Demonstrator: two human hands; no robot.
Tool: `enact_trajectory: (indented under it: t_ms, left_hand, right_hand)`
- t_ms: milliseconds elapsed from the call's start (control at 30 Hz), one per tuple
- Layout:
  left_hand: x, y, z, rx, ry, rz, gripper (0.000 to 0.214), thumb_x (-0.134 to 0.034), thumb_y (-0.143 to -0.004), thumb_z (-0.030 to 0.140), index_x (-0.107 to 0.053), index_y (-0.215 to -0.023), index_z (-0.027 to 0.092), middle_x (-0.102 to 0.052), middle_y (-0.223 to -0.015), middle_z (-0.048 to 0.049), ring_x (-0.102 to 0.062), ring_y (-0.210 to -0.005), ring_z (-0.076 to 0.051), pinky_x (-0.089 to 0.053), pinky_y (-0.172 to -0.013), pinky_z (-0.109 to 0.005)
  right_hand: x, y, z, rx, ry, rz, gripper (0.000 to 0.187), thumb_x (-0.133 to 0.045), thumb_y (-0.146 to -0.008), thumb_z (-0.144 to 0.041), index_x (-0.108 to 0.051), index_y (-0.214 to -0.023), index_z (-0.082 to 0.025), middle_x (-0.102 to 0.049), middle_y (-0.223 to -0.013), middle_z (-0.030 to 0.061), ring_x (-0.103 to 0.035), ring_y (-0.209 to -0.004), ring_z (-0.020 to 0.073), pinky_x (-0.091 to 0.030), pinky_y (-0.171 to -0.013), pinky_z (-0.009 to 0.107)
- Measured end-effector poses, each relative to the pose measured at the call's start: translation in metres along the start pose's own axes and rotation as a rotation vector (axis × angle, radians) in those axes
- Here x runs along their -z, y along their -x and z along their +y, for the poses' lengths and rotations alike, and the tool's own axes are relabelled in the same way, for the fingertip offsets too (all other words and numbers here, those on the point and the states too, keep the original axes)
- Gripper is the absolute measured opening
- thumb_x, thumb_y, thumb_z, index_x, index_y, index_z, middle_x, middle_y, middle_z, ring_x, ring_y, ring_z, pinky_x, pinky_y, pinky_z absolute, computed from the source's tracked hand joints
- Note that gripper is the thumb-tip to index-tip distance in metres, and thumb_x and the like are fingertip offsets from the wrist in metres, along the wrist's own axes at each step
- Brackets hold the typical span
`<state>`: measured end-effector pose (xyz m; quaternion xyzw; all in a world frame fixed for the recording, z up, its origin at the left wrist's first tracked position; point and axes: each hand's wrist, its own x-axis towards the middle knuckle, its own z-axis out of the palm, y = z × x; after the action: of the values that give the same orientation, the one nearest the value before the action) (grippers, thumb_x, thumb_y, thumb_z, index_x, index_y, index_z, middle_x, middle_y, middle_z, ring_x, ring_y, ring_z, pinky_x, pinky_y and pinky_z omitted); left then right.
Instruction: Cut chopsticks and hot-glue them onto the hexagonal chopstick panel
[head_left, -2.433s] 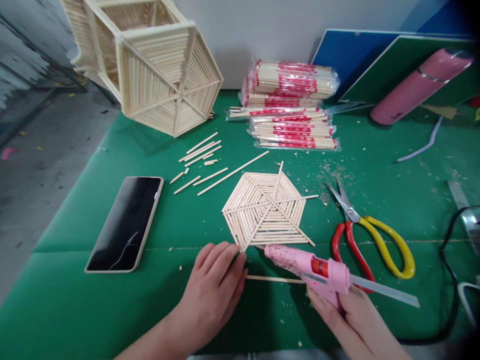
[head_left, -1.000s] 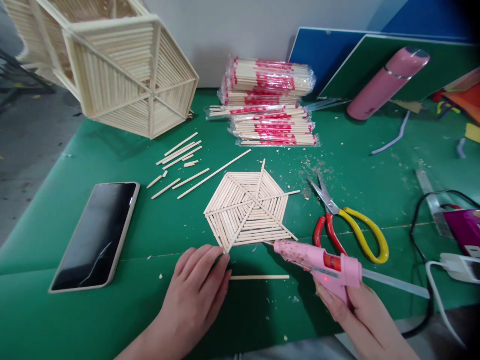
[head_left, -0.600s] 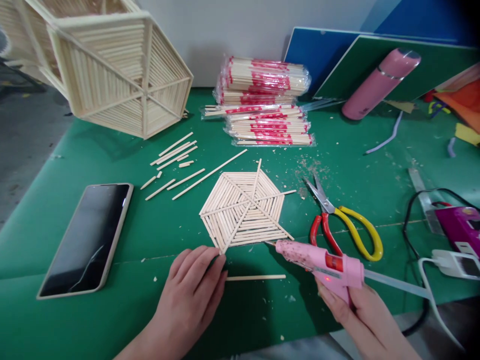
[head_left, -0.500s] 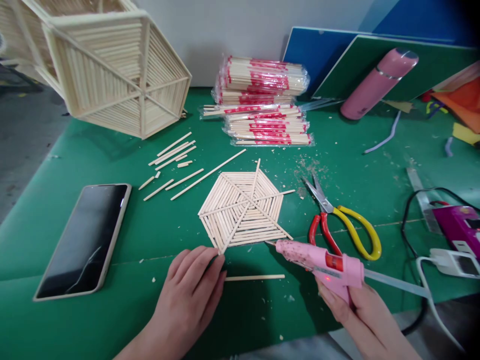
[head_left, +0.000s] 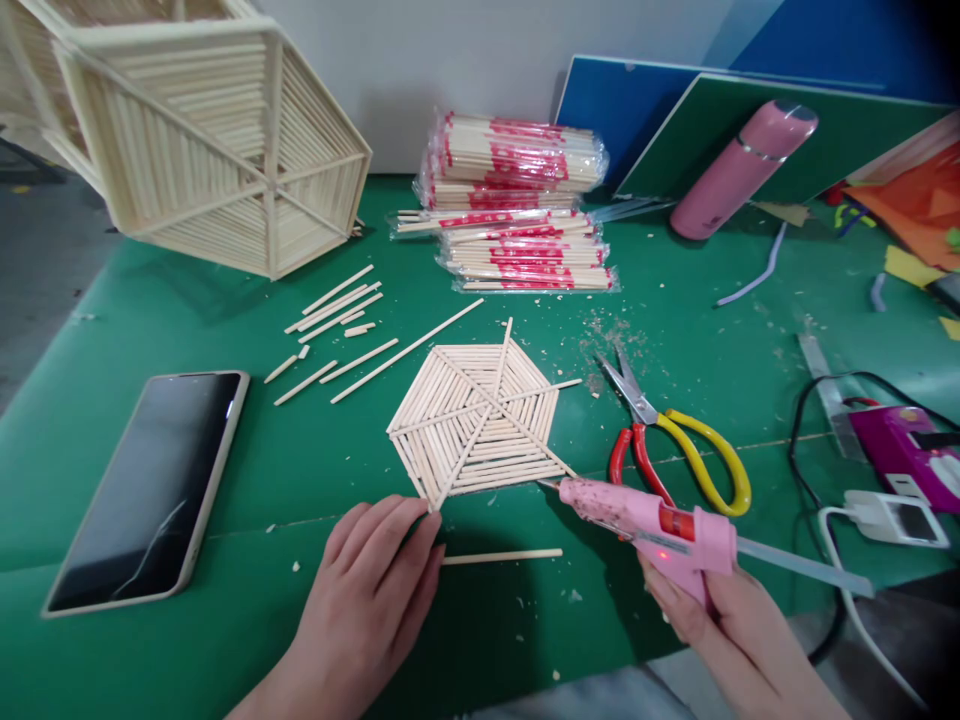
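A flat hexagonal panel of thin wooden sticks lies on the green tabletop, with several spokes crossing at its middle. My left hand is closed at the panel's lower left corner, fingers gripping the end of a spoke; its fingertips are partly hidden. A loose wooden stick sticks out to the right from beside that hand. In my right hand is a pink hot glue gun, a red light glowing on it and a clear glue stick out of its back. Its nozzle is at the panel's lower edge, near the lower right corner.
A large hexagonal stick structure stands at the back left. Wrapped chopsticks, cut sticks and a phone lie about. To the right are pliers, scissor-like at the tip, a pink bottle and cables.
The glue gun's nozzle has moved a little to the right along the panel's lower edge. My left hand stays at the same corner. The whole view has shifted slightly.
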<state>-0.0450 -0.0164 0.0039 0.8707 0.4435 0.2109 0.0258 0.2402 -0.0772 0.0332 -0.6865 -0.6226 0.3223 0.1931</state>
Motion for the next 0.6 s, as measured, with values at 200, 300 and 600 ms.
enact_trajectory:
  t_ms: [200, 300, 600]
  left_hand:
    - [-0.001, 0.001, -0.001, 0.005, -0.002, -0.006, 0.021, -0.05, -0.079, 0.013, -0.054, -0.1, 0.014, -0.059, -0.098, -0.0096, -0.055, -0.092, -0.023, -0.042, -0.083, -0.041]
    - [-0.001, 0.002, -0.001, 0.005, -0.013, -0.001, 0.022, -0.049, -0.08, 0.014, -0.055, -0.101, 0.016, -0.059, -0.098, -0.0087, -0.056, -0.092, -0.023, -0.042, -0.083, -0.04]
    - [-0.001, 0.002, -0.002, -0.017, -0.01, 0.002, 0.023, -0.05, -0.079, 0.013, -0.054, -0.101, 0.014, -0.059, -0.098, -0.0099, -0.055, -0.091, -0.024, -0.041, -0.083, -0.041]
  right_hand:
    - [0.002, 0.001, -0.01, -0.074, -0.029, 0.081, 0.03, -0.044, -0.081, -0.043, -0.061, -0.089, -0.02, -0.063, -0.068, 0.0024, -0.058, -0.061, 0.0156, -0.049, -0.057, 0.024]
    - [0.004, 0.0, -0.008, -0.065, -0.011, 0.088, 0.03, -0.045, -0.081, -0.042, -0.061, -0.092, -0.02, -0.064, -0.073, 0.0035, -0.059, -0.064, 0.016, -0.05, -0.058, 0.023]
    - [0.009, 0.004, 0.013, 0.039, 0.074, -0.005, 0.027, -0.043, -0.084, -0.033, -0.055, -0.103, -0.019, -0.066, -0.084, 0.005, -0.061, -0.071, 0.0158, -0.052, -0.064, 0.023]
